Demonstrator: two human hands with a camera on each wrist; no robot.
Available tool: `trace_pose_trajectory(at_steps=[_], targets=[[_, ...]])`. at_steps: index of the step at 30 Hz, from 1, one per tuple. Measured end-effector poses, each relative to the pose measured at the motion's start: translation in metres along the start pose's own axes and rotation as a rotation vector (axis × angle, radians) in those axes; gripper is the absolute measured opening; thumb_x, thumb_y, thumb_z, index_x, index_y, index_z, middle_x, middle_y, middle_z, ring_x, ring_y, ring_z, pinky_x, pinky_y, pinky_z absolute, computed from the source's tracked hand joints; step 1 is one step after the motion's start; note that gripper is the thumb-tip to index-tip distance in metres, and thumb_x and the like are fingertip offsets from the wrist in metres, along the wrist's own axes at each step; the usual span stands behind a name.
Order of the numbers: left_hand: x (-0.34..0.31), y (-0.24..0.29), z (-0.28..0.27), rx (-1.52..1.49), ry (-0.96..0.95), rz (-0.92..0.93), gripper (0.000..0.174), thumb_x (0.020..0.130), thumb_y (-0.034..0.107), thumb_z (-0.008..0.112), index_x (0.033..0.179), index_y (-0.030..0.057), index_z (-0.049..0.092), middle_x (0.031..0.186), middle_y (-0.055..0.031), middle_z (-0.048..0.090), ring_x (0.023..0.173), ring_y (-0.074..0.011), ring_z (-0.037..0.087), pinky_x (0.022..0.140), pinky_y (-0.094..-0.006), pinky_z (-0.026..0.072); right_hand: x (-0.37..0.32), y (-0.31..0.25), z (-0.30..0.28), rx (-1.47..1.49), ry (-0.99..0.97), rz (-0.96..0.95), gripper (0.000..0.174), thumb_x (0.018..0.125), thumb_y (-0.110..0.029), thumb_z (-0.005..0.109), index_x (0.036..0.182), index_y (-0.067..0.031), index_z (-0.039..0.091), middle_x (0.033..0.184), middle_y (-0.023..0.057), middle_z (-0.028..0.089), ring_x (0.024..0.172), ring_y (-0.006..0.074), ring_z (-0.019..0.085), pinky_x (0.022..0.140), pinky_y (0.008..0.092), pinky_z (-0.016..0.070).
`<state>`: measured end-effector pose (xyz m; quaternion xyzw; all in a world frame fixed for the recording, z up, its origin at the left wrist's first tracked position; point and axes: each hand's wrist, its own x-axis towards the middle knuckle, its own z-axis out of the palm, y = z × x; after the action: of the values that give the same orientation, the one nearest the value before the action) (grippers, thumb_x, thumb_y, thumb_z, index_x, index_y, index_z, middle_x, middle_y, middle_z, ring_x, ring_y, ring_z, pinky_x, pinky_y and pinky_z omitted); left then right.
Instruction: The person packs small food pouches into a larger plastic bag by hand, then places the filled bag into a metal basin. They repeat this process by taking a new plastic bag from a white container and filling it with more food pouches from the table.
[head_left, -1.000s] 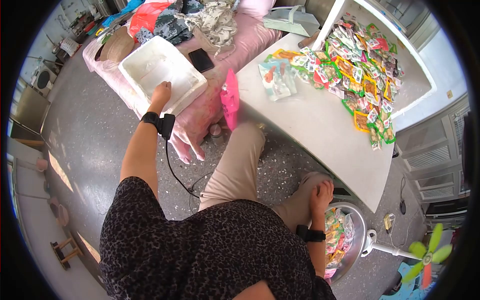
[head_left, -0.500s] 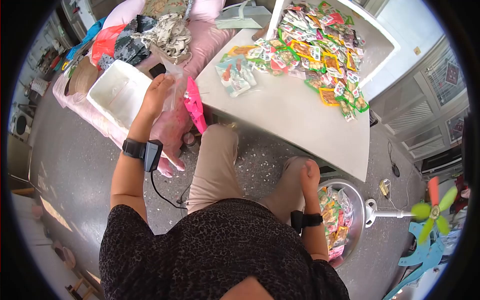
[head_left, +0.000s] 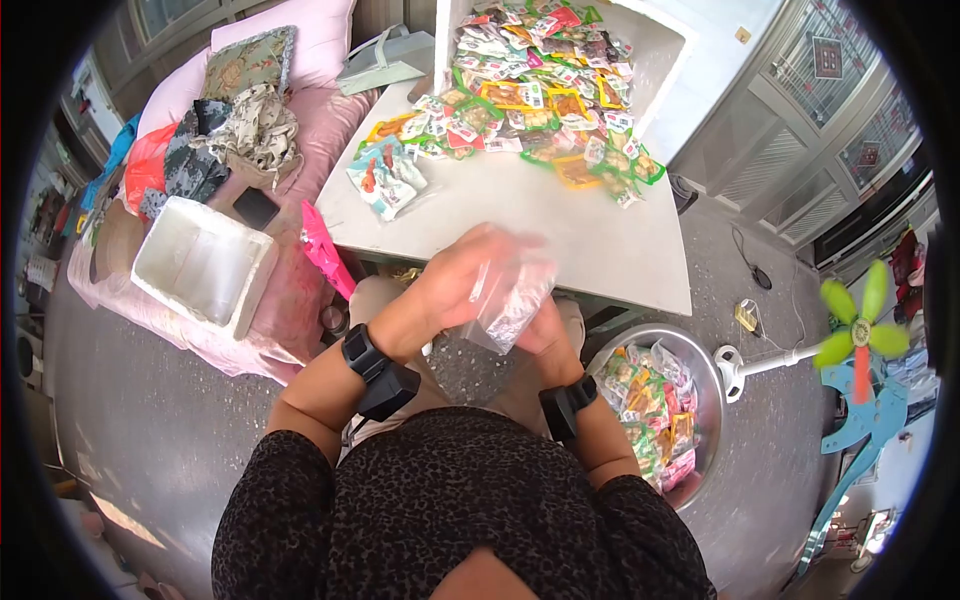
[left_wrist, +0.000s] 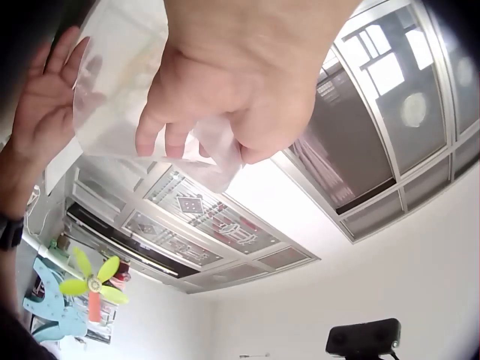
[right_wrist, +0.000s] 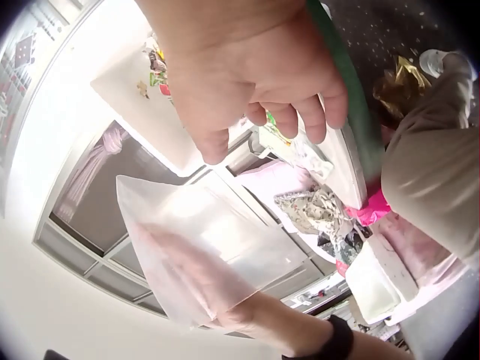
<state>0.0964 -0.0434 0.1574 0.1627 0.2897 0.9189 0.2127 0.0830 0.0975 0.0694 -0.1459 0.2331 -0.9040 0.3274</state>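
Observation:
A clear plastic bag (head_left: 510, 300) is in front of the person's lap, before the white table (head_left: 600, 245). The left hand (head_left: 458, 278) grips the bag; in the left wrist view the fingers of the left hand (left_wrist: 225, 97) curl round the edge of the bag (left_wrist: 120, 82). Beside and partly behind it in the head view is the right hand (head_left: 543, 328). The right wrist view shows the right hand (right_wrist: 262, 82) with loosely bent fingers holding nothing, apart from the bag (right_wrist: 217, 247).
Small food packets (head_left: 550, 95) are heaped on the table's far side, with a printed bag (head_left: 388, 180) at its left. More packets fill a metal basin (head_left: 708, 400) at the right. A white foam box (head_left: 205, 262) and a dark phone (head_left: 256, 207) lie on the pink bed.
The left hand has moved right from beside the foam box to the lap, bringing the clear bag. The right hand has risen from the knee towards it. The head view has turned right.

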Motion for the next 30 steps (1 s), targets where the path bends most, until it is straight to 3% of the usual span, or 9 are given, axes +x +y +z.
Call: trace_pose_trajectory(at_steps=[6, 10, 13, 15, 16, 19, 24, 25, 30], targets=[[0.001, 0.005, -0.010, -0.216, 0.044, -0.087, 0.021, 0.084, 0.028, 0.041, 0.089, 0.0088, 0.050, 0.116, -0.0165, 0.041, 0.102, -0.0315, 0.044, 0.086, -0.0451, 0.0364, -0.007, -0.014, 0.007, -0.071, -0.107, -0.043, 0.048, 0.083, -0.034, 0.041, 0.120, -0.0045, 0.032, 0.118, 0.0083, 0.041, 0.107, 0.0216, 0.041, 0.091, 0.0382, 0.0331], [0.004, -0.009, -0.002, -0.177, -0.009, -0.063, 0.023, 0.084, 0.030, 0.041, 0.091, 0.0111, 0.053, 0.118, -0.0141, 0.040, 0.106, -0.0324, 0.041, 0.087, -0.0480, 0.0347, 0.008, -0.001, 0.029, 0.041, 0.078, 0.054, 0.041, 0.081, -0.032, 0.047, 0.110, -0.0052, 0.040, 0.103, 0.0065, 0.050, 0.091, 0.0179, 0.051, 0.076, 0.0323, 0.0446], [0.004, -0.013, -0.001, -0.209, -0.012, -0.115, 0.023, 0.084, 0.031, 0.041, 0.090, 0.0132, 0.054, 0.118, -0.0124, 0.040, 0.109, -0.0358, 0.036, 0.087, -0.0539, 0.0313, -0.001, 0.010, 0.023, -0.116, -0.031, -0.022, 0.036, 0.079, -0.026, 0.050, 0.109, -0.0060, 0.042, 0.095, 0.0049, 0.052, 0.082, 0.0170, 0.054, 0.070, 0.0275, 0.0467], [0.002, -0.012, -0.002, -0.314, -0.054, -0.103, 0.033, 0.084, 0.029, 0.041, 0.109, 0.0067, 0.042, 0.120, -0.0142, 0.037, 0.107, -0.0364, 0.038, 0.084, -0.0553, 0.0330, -0.001, 0.009, 0.008, 0.097, -0.120, 0.096, 0.035, 0.078, -0.022, 0.053, 0.107, -0.0062, 0.043, 0.093, 0.0046, 0.052, 0.079, 0.0166, 0.055, 0.069, 0.0269, 0.0471], [0.001, -0.010, -0.005, -0.310, -0.043, -0.099, 0.027, 0.084, 0.029, 0.042, 0.101, 0.0091, 0.047, 0.119, -0.0128, 0.039, 0.109, -0.0374, 0.035, 0.085, -0.0566, 0.0310, -0.002, 0.006, 0.009, 0.157, -0.125, 0.135, 0.035, 0.077, -0.021, 0.054, 0.106, -0.0062, 0.043, 0.092, 0.0045, 0.052, 0.078, 0.0164, 0.055, 0.068, 0.0268, 0.0472], [-0.004, -0.003, -0.013, -0.285, 0.000, -0.082, 0.020, 0.083, 0.029, 0.043, 0.084, 0.0135, 0.055, 0.115, -0.0100, 0.043, 0.112, -0.0389, 0.031, 0.087, -0.0587, 0.0279, -0.013, -0.013, 0.041, 0.057, 0.100, 0.038, 0.026, 0.076, -0.015, 0.057, 0.098, -0.0053, 0.048, 0.090, 0.0043, 0.054, 0.079, 0.0142, 0.055, 0.070, 0.0277, 0.0462], [-0.013, 0.019, -0.036, -0.039, 0.176, -0.040, 0.013, 0.082, 0.023, 0.047, 0.080, 0.0117, 0.053, 0.109, -0.0115, 0.047, 0.107, -0.0376, 0.038, 0.083, -0.0570, 0.0334, -0.015, -0.025, -0.027, -0.098, 0.274, -0.141, 0.008, 0.078, -0.009, 0.052, 0.085, -0.0057, 0.050, 0.077, 0.0018, 0.055, 0.069, 0.0105, 0.053, 0.062, 0.0244, 0.0454], [-0.015, 0.023, -0.043, -0.013, 0.271, -0.030, 0.012, 0.081, 0.021, 0.048, 0.080, 0.0094, 0.050, 0.097, -0.0110, 0.052, 0.095, -0.0317, 0.049, 0.076, -0.0506, 0.0411, -0.014, -0.033, -0.036, -0.126, 0.290, -0.155, 0.006, 0.078, -0.009, 0.052, 0.083, -0.0059, 0.050, 0.074, 0.0015, 0.054, 0.065, 0.0099, 0.053, 0.059, 0.0236, 0.0450], [-0.001, 0.029, -0.135, 0.365, 0.526, -0.024, 0.010, 0.082, 0.017, 0.043, 0.082, 0.0072, 0.046, 0.089, -0.0081, 0.053, 0.078, -0.0211, 0.053, 0.066, -0.0394, 0.0444, 0.010, -0.051, -0.057, -0.596, 0.542, -0.227, 0.005, 0.077, -0.007, 0.050, 0.081, -0.0050, 0.049, 0.063, 0.0018, 0.051, 0.054, 0.0090, 0.049, 0.045, 0.0205, 0.0364]])
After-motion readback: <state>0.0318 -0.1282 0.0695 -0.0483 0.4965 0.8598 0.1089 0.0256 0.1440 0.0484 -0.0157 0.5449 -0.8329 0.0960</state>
